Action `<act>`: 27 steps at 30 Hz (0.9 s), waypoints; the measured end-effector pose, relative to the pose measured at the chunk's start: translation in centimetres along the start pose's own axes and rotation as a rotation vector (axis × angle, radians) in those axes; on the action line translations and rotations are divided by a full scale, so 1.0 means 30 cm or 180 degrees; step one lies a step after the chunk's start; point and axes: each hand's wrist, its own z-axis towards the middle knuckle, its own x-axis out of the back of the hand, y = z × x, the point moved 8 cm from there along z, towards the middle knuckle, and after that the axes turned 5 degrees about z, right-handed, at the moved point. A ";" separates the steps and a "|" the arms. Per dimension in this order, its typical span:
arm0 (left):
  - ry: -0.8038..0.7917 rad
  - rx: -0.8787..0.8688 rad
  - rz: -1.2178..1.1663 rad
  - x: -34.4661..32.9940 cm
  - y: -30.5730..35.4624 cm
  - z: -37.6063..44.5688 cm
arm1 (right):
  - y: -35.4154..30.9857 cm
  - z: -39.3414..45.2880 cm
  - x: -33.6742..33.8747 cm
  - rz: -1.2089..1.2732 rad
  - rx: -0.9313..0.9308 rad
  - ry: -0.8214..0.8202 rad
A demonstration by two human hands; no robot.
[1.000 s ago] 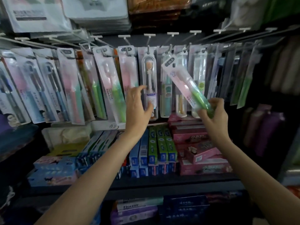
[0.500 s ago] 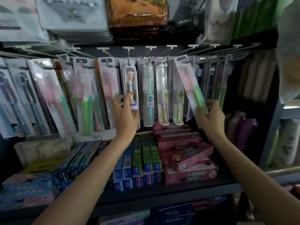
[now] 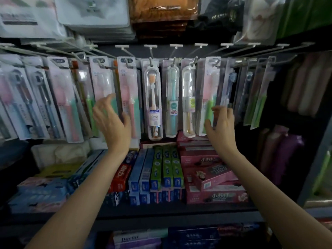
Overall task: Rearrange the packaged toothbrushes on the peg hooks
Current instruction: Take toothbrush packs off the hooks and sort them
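hidden: left-side packs blurred, labels unreadable
left hand (image 3: 112, 121): fingers spread, grasping nothing, before a pink toothbrush pack (image 3: 129, 97)
right hand (image 3: 221, 125): released, fingertips by pink-green pack (image 3: 208, 95) hanging on its hook
below: toothpaste boxes (image 3: 167, 169) on dark shelf (image 3: 172, 210)

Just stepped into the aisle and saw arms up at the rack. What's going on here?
A person is sorting packaged toothbrushes on the peg hooks. The right hand touches the lower end of a pink-and-green toothbrush pack hanging on a hook. The left hand, fingers spread, holds nothing and reaches toward a pink toothbrush pack. Toothpaste boxes fill the shelf below.
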 end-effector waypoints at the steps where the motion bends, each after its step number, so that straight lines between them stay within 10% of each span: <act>1: 0.0009 0.0233 0.0008 0.013 -0.042 0.012 | -0.045 0.004 -0.026 0.0045 0.0191 -0.0022; 21: -0.1133 0.0524 -0.1082 0.020 -0.178 0.060 | -0.437 -0.009 -0.334 0.0920 0.0720 -0.0078; 27: -0.1192 -0.0043 -0.1041 0.039 -0.150 0.055 | -0.571 0.020 -0.486 0.1800 0.0131 -0.1191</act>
